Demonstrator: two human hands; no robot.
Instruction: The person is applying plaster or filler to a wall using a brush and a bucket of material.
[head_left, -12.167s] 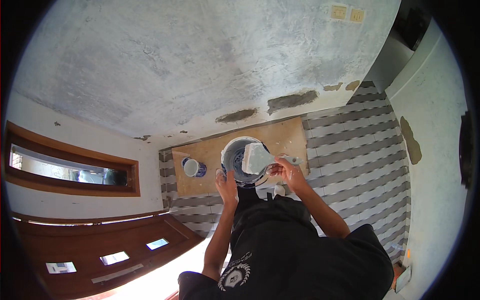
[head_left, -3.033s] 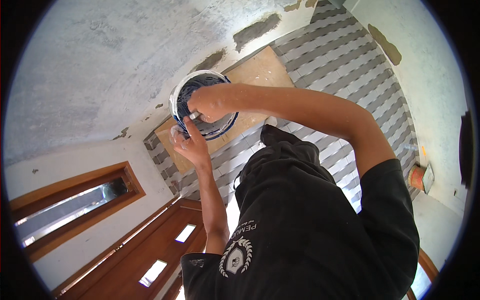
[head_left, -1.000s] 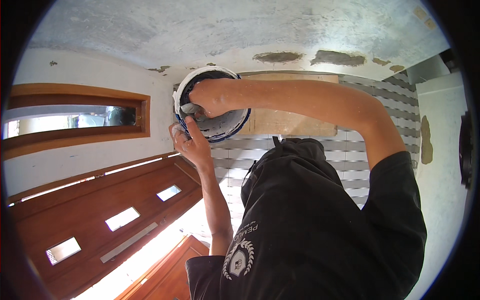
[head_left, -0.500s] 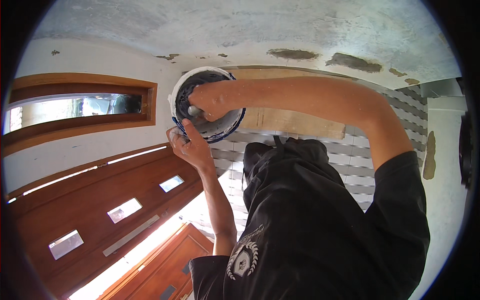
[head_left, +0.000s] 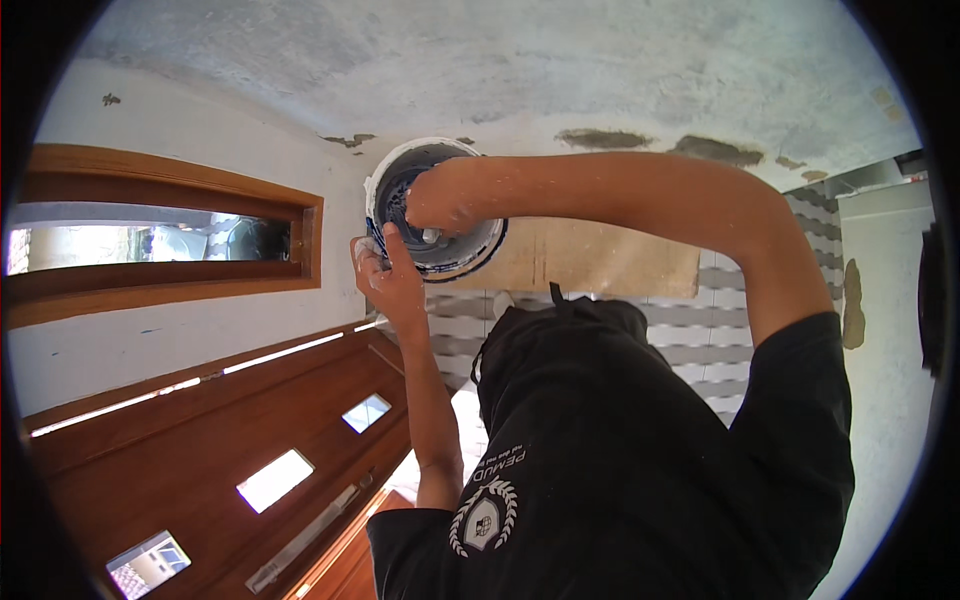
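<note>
My left hand (head_left: 392,275), smeared with white, grips the near-left rim of a white bucket (head_left: 476,258) with dark blue edging and a grey, smeared inside. My right hand (head_left: 440,195) reaches down into the bucket from the right, fingers curled round a pale handled tool (head_left: 431,235), mostly hidden under the hand. The tool's lower end is out of sight.
A tan board (head_left: 600,260) lies beyond my body on a striped tiled floor (head_left: 715,355). A patched plaster wall (head_left: 600,70) is ahead, another wall (head_left: 880,420) at the right. A framed window (head_left: 300,240) and wooden door (head_left: 200,440) are at the left.
Since the oldest frame the bucket has moved left, and my right hand has lowered the broad-headed tool into it. In the last second hands and bucket have shifted slightly right in view.
</note>
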